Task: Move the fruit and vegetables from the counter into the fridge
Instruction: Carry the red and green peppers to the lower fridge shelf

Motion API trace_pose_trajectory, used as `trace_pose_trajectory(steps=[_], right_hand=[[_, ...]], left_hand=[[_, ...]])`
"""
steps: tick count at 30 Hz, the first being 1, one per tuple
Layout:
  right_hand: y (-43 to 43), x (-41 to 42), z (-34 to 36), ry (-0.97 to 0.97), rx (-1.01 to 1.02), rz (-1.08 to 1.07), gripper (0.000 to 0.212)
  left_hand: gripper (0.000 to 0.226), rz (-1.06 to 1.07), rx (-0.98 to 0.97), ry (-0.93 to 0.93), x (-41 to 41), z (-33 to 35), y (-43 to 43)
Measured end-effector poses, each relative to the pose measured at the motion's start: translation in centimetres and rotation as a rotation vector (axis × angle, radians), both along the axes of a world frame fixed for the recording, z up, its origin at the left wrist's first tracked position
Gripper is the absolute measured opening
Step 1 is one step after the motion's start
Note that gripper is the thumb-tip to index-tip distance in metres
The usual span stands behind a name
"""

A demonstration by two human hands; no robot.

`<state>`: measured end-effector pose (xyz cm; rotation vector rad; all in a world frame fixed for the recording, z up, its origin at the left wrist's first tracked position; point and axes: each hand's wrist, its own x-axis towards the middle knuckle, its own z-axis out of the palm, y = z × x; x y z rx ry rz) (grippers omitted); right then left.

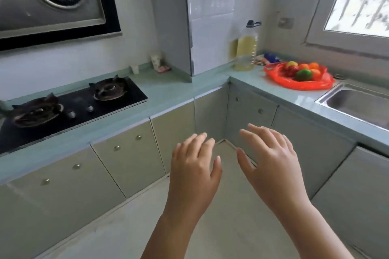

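Waiting untouched, the fruit and vegetables [303, 71] sit in a red bag [280, 79] on the desk [252, 86] beside the sink [345, 99]; left hand [193, 164] and right hand [271, 157] hover with fingers spread, holding nothing, so everything remains.

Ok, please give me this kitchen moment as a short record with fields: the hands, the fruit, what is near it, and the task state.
left hand: open, holds nothing
right hand: open, holds nothing
fruit: in an open red bag on the counter
near the bag: oil bottle to its left, sink to its right
gas stove: on the left stretch of counter
fridge: not in view
task state: fruit not yet picked up
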<state>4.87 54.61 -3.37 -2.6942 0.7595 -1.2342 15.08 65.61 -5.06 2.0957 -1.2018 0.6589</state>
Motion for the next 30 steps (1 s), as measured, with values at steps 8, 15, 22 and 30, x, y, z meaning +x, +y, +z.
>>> trace_pose_trajectory(steps=[8,15,22,30], right_hand=[[-4.1,2.8,-1.2,0.002,0.032,-0.118,0.034],[-11.8,5.0,-2.5,0.003,0.063,-0.185,0.034],[-24.7,7.3,-1.8,-0.035,0.080,-0.253,0.035],[-35.9,8.8,-2.1,-0.017,0.084,-0.339,0.035]], left_hand=[[0.036,-0.149,-0.040,0.014,4.2,-0.9,-5.2],[0.036,-0.234,-0.018,0.007,7.3,-2.3,-14.0],[0.038,-0.312,0.031,-0.019,10.6,-1.0,-27.5],[0.039,-0.389,0.001,0.037,12.4,-0.7,-40.4]])
